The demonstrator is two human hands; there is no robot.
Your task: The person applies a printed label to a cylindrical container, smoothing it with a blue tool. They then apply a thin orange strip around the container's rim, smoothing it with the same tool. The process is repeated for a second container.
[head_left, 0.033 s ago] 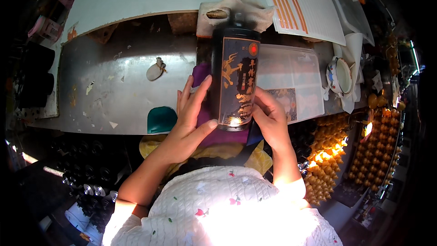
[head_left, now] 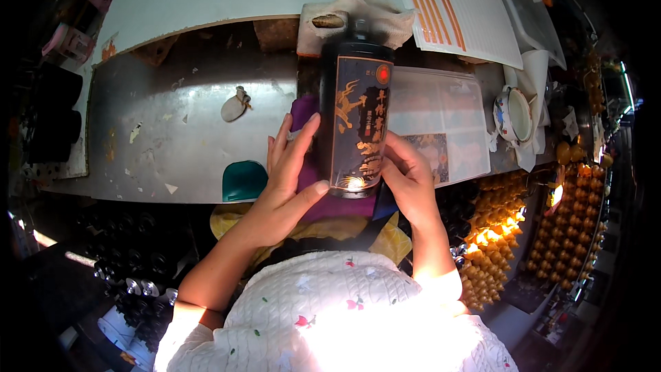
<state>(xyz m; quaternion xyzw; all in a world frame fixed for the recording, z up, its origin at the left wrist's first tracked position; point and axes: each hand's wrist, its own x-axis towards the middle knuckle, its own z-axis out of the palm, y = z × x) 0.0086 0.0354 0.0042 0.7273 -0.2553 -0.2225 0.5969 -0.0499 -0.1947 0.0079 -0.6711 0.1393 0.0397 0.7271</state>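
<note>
Left hand: I see it (head_left: 279, 182) gripping the bottle's lower left side, thumb on the edge near the base, fingers extended along the flank;
Right hand: it (head_left: 412, 182) closes on the lower right side, some of its fingers hidden behind;
Bottle: black with a gold-figured label (head_left: 356, 124), held between both palms in front of the torso, base toward the wearer; from my remote feed I cannot tell whether it also rests on anything;
Beneath: purple cloth (head_left: 341, 209) below the base; yellow cloth (head_left: 396, 240) nearer the wearer;
Worktop, left: bare metal (head_left: 182, 145) bearing a small pale lump (head_left: 235, 108); a teal piece (head_left: 244, 180) at the near edge;
Worktop, right: translucent sheet (head_left: 441, 103) beside the bottle; patterned cup (head_left: 513, 114) farther right;
Far side: white cloth (head_left: 382, 14) beyond the neck
</note>
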